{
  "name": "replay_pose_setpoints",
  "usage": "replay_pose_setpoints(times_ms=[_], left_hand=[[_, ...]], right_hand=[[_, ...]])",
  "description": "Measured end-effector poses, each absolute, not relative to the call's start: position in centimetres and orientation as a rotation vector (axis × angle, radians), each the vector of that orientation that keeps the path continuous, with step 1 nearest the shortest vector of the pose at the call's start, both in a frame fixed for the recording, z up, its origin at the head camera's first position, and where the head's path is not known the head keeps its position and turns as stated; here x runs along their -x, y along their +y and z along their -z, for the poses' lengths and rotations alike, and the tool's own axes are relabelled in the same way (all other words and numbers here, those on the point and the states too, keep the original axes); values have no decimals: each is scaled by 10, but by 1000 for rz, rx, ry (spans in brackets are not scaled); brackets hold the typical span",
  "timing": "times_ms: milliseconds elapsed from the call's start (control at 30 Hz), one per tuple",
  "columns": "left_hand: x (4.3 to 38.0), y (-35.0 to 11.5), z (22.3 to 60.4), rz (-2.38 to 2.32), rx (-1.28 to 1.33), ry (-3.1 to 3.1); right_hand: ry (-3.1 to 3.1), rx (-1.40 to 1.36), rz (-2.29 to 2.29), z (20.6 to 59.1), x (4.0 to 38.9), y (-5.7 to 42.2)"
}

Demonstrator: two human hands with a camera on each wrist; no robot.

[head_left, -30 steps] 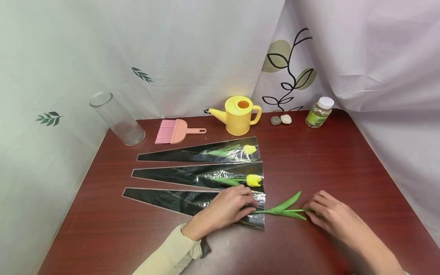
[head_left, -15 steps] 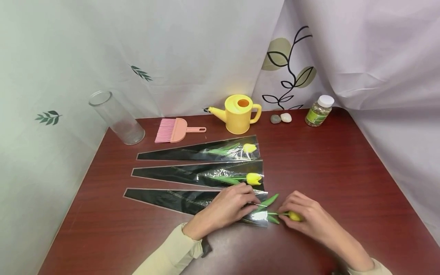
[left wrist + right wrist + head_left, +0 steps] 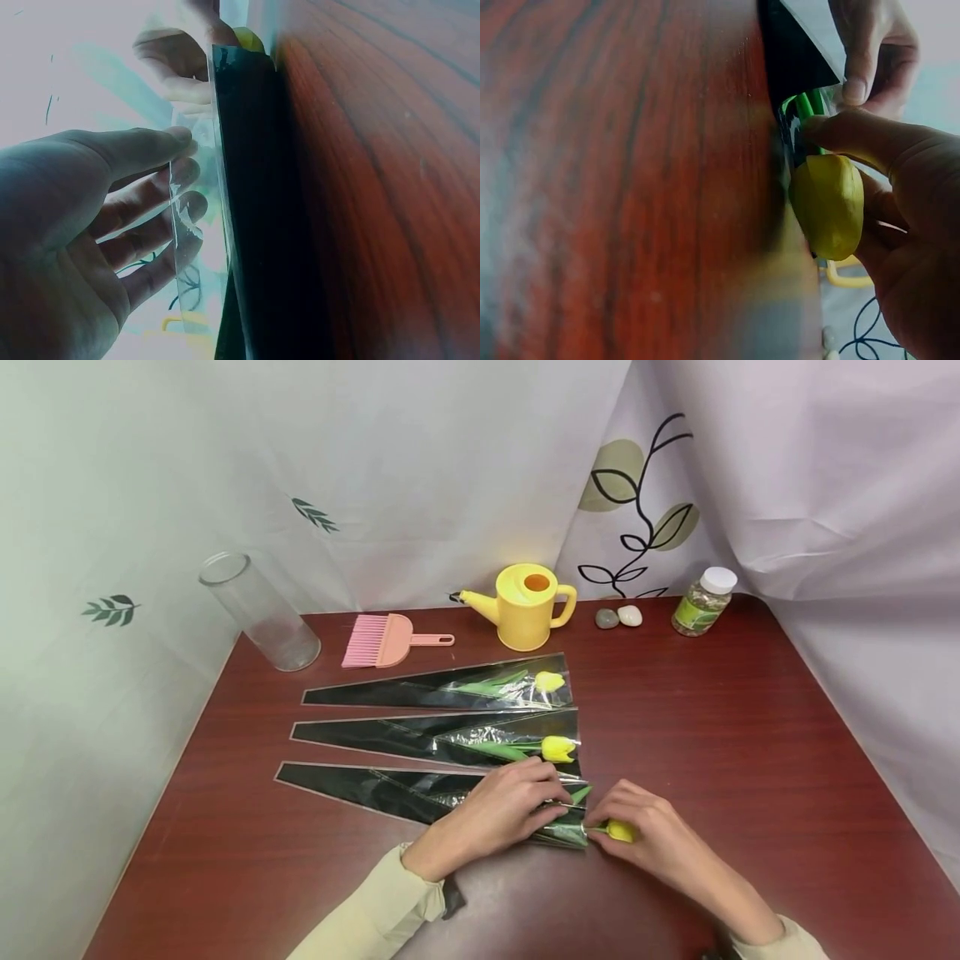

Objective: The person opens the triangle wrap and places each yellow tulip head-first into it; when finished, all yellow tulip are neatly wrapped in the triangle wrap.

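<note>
My left hand (image 3: 504, 803) pinches the clear upper film of the nearest flower sleeve (image 3: 360, 789), lifting it at the wide right end; the left wrist view shows thumb and fingertips on the transparent film (image 3: 196, 247). My right hand (image 3: 651, 828) pinches the stem of a yellow tulip (image 3: 829, 206) just below its bloom, at the sleeve's mouth. The tulip's green leaves (image 3: 581, 796) are inside the opening, while its bloom is outside. Two more black-backed sleeves, the middle one (image 3: 360, 733) and the far one (image 3: 375, 695), each hold a yellow tulip.
Along the back of the dark red table (image 3: 705, 718) stand a tall glass vase (image 3: 273, 627), a yellow watering can (image 3: 523, 614) and a jar with a white lid (image 3: 701, 606). A pink brush with dustpan (image 3: 390, 641) and two stones (image 3: 618, 617) lie there too.
My right hand has moved left with the tulip, sliding its stem and leaves into the nearest sleeve. My left hand has stayed at the sleeve's mouth, holding the film up.
</note>
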State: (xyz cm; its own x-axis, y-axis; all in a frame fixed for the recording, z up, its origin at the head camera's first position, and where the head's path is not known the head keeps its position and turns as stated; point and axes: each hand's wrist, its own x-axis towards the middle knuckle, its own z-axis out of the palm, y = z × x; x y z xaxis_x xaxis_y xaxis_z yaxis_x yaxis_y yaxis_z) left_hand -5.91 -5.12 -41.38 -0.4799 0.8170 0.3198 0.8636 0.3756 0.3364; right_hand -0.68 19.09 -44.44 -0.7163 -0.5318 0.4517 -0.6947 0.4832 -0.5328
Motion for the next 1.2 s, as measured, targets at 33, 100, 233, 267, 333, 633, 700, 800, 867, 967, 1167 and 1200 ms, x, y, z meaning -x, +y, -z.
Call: replay_pose_setpoints(times_ms=[33, 100, 233, 267, 333, 633, 700, 800, 867, 967, 1167, 1200], left_hand=[[59, -51, 414, 707, 1545, -2522], [59, -51, 414, 702, 1547, -2522], [59, -51, 413, 699, 1547, -2518], [58, -51, 413, 699, 1548, -2517], [58, -51, 413, 699, 1548, -2518], [58, -51, 414, 699, 1546, -2523], [58, -51, 414, 696, 1546, -2523], [58, -51, 414, 694, 1548, -2523], [58, -51, 414, 694, 1550, -2520], [58, -51, 414, 692, 1553, -2518], [58, -51, 414, 696, 1546, -2522], [58, -51, 414, 699, 1544, -2521]], right_hand=[[-2507, -1047, -1052, 444, 7, 191], [-2509, -1039, -1047, 445, 7, 190], [-2514, -1026, -1050, 446, 6, 191], [-2514, -1022, -1052, 446, 6, 191], [-2514, -1017, -1051, 447, 6, 191], [-2554, -989, -1050, 444, 3, 192], [-2538, -994, -1062, 441, 2, 194], [-2535, -981, -1060, 434, 0, 202], [-2571, -952, -1053, 429, -2, 210], [-2635, -911, -1013, 424, -5, 225], [-2713, -850, -887, 425, -15, 244], [-2729, -826, -853, 426, -17, 246]])
